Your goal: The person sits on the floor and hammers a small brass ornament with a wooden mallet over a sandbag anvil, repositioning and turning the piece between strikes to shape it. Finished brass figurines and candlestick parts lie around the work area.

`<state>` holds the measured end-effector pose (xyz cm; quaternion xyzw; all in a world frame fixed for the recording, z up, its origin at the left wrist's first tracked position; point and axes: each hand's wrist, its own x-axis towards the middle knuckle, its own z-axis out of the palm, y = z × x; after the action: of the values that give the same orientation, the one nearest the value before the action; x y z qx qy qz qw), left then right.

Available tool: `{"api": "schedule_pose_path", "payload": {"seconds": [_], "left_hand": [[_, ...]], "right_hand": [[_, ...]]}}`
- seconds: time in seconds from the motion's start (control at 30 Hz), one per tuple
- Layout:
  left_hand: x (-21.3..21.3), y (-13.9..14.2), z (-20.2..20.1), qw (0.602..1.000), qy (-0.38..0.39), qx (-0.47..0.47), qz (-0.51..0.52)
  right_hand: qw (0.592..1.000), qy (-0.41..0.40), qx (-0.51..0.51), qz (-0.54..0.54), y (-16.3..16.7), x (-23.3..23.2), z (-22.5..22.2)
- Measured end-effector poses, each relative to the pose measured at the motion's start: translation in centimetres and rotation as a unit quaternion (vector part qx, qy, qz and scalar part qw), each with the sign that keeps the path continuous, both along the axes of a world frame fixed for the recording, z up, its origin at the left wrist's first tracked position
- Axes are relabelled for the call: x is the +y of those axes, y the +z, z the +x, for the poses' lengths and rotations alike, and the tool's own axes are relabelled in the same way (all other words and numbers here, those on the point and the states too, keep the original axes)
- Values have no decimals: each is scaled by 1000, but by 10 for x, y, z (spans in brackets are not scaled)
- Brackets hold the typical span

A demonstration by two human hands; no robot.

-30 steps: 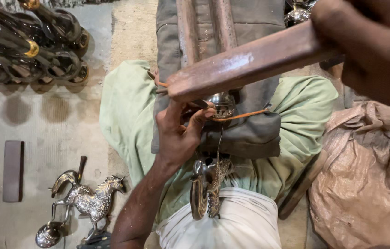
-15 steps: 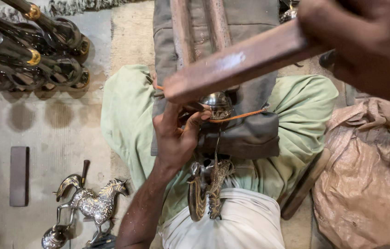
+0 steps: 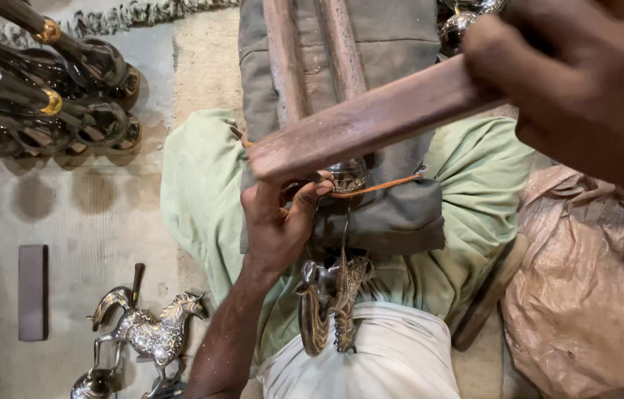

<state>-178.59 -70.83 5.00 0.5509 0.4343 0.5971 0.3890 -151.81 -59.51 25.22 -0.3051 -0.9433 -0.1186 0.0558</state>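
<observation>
My right hand (image 3: 585,81) grips a long flat wooden bar (image 3: 371,122) that slants down to the left, its lower end just above a small engraved metal piece (image 3: 347,176). My left hand (image 3: 279,222) pinches a thin tool against that metal piece, which rests on a grey padded block (image 3: 386,214) tied with an orange cord (image 3: 382,185). Below it a dark ornate metal figure (image 3: 330,303) lies on my lap over pale green cloth (image 3: 201,185).
Several dark glossy metal vessels (image 3: 68,96) stand at the upper left. A silver horse figurine (image 3: 153,332) and a grey rectangular block (image 3: 31,292) lie on the pale floor at the lower left. A crumpled brown sack (image 3: 592,295) fills the right side.
The wooden bar and my right hand have shifted slightly up and left; my left hand stays pressed at the metal piece.
</observation>
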Motion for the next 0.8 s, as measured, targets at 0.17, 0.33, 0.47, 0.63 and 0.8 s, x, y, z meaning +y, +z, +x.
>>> {"api": "schedule_pose_path", "payload": {"seconds": [0.17,0.33,0.47,0.63,0.8], "left_hand": [[3,-3,-4,999,-2,34,35],[-4,-21,-15,987,6,148,59],[-2,-39,-22,990,-12,137,32],[10,-31,-31,965,-16,198,171],[19,18,-26,978,-95,173,66]], "right_hand": [[998,-32,-50,37,9,-16,-9],[992,-30,-72,99,5,-30,-9],[987,-35,-98,124,3,-34,-5],[992,-37,-70,102,2,-43,5],[989,-104,-48,94,-24,-64,36]]}}
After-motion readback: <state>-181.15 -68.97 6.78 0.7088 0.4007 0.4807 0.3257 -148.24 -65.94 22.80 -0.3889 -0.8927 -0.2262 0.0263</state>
